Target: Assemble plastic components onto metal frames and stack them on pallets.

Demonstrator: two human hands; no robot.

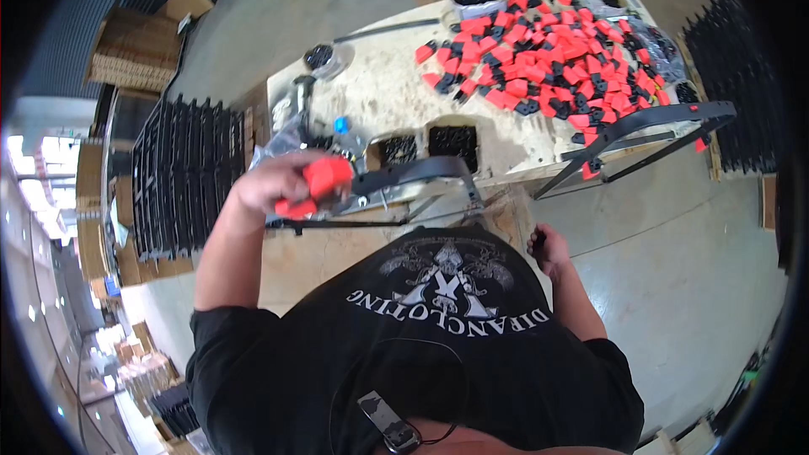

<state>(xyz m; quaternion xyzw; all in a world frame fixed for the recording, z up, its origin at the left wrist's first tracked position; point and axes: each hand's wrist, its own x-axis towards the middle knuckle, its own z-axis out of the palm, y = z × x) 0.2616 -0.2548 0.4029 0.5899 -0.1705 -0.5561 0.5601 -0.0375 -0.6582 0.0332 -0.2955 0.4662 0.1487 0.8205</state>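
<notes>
My left hand (274, 185) is closed around red plastic pieces (327, 175), one above the other by the fingers. They are at the left end of a black curved frame (421, 170), which lies along the near edge of the table; whether they touch it I cannot tell. My right hand (551, 251) hangs low at my right side, away from the table. Its fingers curl around a small dark object (538, 241) whose kind does not show. A second black frame (666, 120) leans over the right near corner of the table.
The worktable (379, 76) carries a big heap of red and black plastic parts (556, 59). Tubs of small black parts, such as a white tub (477, 8) and a near box (453, 147), stand around it. Black frame stacks (190, 173) flank the table; cardboard boxes (135, 50) stand left.
</notes>
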